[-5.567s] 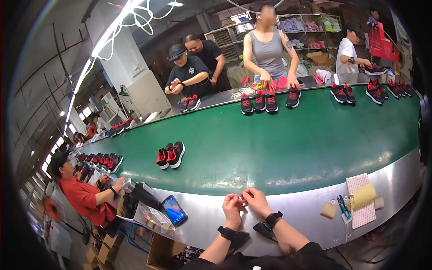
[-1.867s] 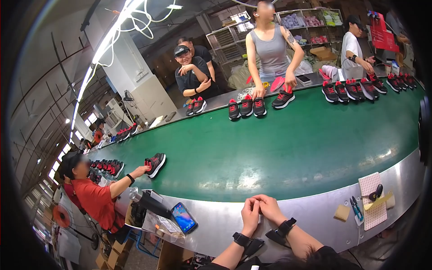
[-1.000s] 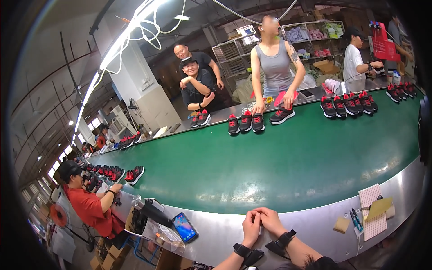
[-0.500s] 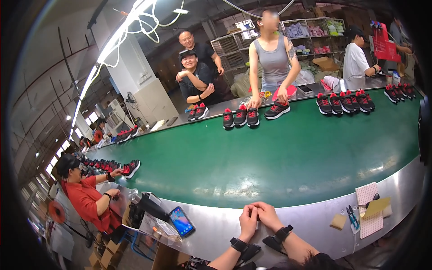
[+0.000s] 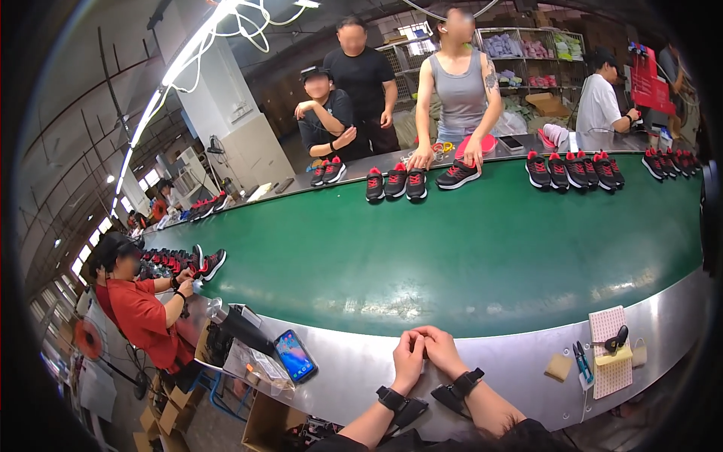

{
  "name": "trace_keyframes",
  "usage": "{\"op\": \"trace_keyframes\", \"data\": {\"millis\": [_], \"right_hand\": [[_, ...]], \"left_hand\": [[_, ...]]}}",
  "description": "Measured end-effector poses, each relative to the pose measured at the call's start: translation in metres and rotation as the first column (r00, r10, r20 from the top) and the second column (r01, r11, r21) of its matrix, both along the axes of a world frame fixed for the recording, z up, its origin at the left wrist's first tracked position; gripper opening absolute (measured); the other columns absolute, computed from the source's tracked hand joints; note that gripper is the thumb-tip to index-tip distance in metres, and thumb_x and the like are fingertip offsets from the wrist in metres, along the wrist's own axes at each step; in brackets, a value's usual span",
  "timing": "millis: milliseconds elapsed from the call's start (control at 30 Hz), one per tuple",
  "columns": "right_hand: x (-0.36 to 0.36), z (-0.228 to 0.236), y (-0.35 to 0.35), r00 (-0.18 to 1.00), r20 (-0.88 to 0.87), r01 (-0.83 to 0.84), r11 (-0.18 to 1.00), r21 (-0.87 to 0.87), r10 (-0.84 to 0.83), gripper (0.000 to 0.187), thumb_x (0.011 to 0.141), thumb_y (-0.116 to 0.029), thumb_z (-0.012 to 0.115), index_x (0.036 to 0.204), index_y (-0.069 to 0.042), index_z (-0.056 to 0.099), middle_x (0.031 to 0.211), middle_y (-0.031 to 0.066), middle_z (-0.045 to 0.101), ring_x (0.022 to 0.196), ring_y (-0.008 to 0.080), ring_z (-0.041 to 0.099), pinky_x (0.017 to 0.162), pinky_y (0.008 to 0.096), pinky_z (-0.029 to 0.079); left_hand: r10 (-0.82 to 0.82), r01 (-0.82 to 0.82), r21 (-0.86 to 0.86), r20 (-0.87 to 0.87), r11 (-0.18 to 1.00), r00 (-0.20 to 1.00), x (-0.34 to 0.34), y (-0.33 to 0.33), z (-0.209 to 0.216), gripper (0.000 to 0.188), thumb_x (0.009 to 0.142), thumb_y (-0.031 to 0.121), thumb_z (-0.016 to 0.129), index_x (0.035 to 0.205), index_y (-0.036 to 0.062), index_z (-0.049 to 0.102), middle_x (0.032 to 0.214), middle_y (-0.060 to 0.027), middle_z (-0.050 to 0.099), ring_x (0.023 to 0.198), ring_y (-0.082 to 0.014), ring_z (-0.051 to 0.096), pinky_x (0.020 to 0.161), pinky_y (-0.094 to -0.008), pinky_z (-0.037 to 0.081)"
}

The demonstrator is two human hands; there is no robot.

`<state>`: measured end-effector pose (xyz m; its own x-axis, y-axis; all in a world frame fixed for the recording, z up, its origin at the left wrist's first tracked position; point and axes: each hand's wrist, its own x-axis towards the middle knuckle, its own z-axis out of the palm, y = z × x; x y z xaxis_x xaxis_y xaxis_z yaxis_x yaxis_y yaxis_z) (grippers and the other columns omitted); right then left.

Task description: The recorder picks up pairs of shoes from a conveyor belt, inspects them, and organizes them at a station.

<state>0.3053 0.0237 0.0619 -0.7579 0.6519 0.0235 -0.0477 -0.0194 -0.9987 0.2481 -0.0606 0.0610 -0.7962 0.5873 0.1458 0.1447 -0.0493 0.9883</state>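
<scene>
My left hand (image 5: 408, 360) and my right hand (image 5: 443, 351) meet at the near edge of the green conveyor belt (image 5: 361, 271), over the bare metal ledge (image 5: 497, 354). The fingers of both are curled in and touch each other. Whatever they may hold between them is hidden. Each wrist wears a black strap. Left of my hands a phone (image 5: 294, 355) with a lit screen lies on the ledge. To their right lie a beige sponge block (image 5: 558, 367) and a pair of teal-handled snips (image 5: 583, 363).
A dotted sheet (image 5: 607, 373) with a black-handled tool (image 5: 617, 338) lies at right. A dark bottle (image 5: 245, 329) stands at left near a person in red (image 5: 143, 309) handling shoes. Across the belt, a person in a grey top (image 5: 461, 90) touches black-and-red sneakers (image 5: 395, 181); more sneakers (image 5: 576, 172) stand right.
My view has shifted slightly; my hands stay together. The person in red has drawn both hands together at a shoe. The standing person in black at the back is more upright.
</scene>
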Motion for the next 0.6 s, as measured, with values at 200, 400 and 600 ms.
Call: {"op": "trace_keyframes", "data": {"millis": [200,400,600], "right_hand": [[0.002,0.012,0.000,1.000,-0.003,0.010,1.000,0.005,-0.010,0.026,0.087,-0.009,0.048,0.104,-0.001,0.066,0.086,0.0102,0.070,0.075,0.0152,0.066,0.069,0.0295,0.053],[0.004,0.014,0.000,1.000,0.015,0.005,1.000,0.003,-0.005,0.026,0.087,-0.009,0.048,0.104,-0.001,0.066,0.086,0.0096,0.070,0.075,0.0139,0.065,0.068,0.0288,0.053],[0.005,0.024,-0.002,0.996,0.078,-0.042,0.997,-0.062,0.047,0.028,0.087,-0.003,0.043,0.106,0.002,0.063,0.095,0.0090,0.069,0.084,0.0137,0.063,0.074,0.0281,0.051]], "left_hand": [[-0.017,0.016,0.019,0.033,1.000,0.999,-0.002,0.002,0.002,0.014,0.092,0.016,0.055,0.090,0.0016,0.054,0.076,-0.0025,0.059,0.068,-0.0073,0.051,0.060,-0.0241,0.045],[-0.009,0.009,0.014,0.007,1.000,1.000,-0.001,0.002,0.004,0.014,0.092,0.015,0.056,0.089,0.0020,0.054,0.076,-0.0016,0.058,0.068,-0.0069,0.051,0.060,-0.0236,0.044],[-0.027,0.025,0.038,0.059,0.999,0.998,-0.002,0.000,0.004,0.013,0.092,0.015,0.055,0.089,0.0023,0.054,0.076,-0.0011,0.057,0.068,-0.0063,0.051,0.060,-0.0225,0.044]]}}
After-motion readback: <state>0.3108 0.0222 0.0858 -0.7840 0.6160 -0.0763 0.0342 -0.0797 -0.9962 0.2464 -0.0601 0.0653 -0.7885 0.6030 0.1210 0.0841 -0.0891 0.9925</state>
